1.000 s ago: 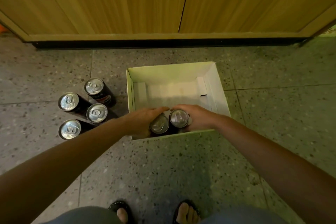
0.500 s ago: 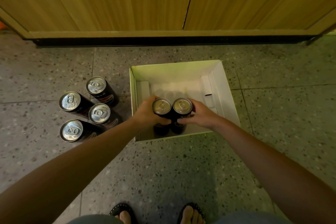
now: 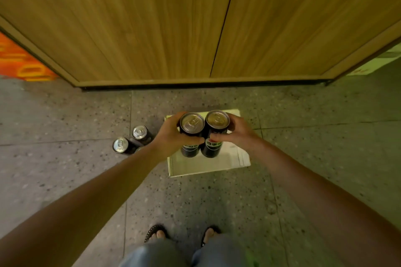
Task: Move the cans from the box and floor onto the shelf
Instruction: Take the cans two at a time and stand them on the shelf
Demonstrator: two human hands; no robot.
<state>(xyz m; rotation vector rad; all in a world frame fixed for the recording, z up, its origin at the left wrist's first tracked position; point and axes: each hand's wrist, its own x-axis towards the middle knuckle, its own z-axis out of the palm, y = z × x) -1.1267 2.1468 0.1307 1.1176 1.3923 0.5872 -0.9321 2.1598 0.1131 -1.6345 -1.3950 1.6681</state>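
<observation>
Two black cans with silver tops are held side by side above the white box (image 3: 208,167). My left hand (image 3: 169,136) grips the left can (image 3: 192,124). My right hand (image 3: 237,132) grips the right can (image 3: 217,120). Both cans are upright and clear of the box, which looks empty below them. On the floor to the left stand more black cans: one (image 3: 140,133) nearer the box, another (image 3: 120,145) further left, and a third mostly hidden behind my left forearm.
A wooden two-door cabinet (image 3: 195,17) fills the top of the view, its doors closed. Grey speckled floor tiles lie all around. An orange item (image 3: 19,63) sits at the far left. My sandalled feet (image 3: 158,234) stand close behind the box.
Both hands have lifted the two cans up out of the box. The view has risen and tilted up, showing more of the cabinet.
</observation>
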